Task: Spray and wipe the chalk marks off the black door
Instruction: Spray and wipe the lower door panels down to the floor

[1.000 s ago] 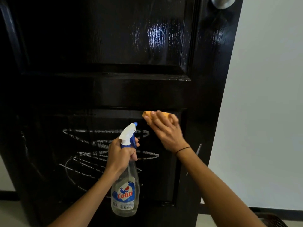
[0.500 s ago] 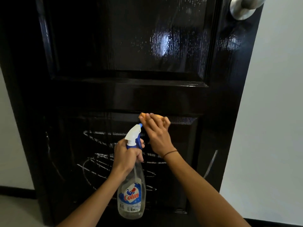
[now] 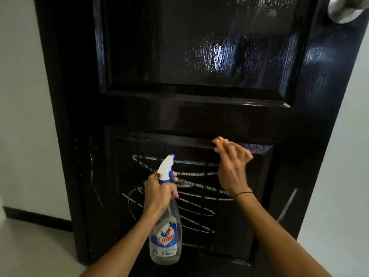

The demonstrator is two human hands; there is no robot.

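The glossy black door (image 3: pixel 199 112) fills the view, its upper panel wet and shiny. White chalk marks (image 3: pixel 191 198) loop across the lower panel, with single strokes at the left stile and at the right stile (image 3: pixel 287 204). My left hand (image 3: pixel 159 193) grips the neck of a clear spray bottle (image 3: pixel 166 238) with a white and blue trigger head, nozzle pointing at the door. My right hand (image 3: pixel 232 166) presses an orange cloth (image 3: pixel 219 141) against the top moulding of the lower panel, fingers over it.
A silver door knob (image 3: pixel 345 8) sits at the top right. Pale walls stand on both sides, with a dark skirting board (image 3: pixel 36 217) low at the left and light floor below.
The view has shifted so the door sits further right and more left wall shows. My right hand with the cloth has moved right along the panel's top moulding, away from the bottle.
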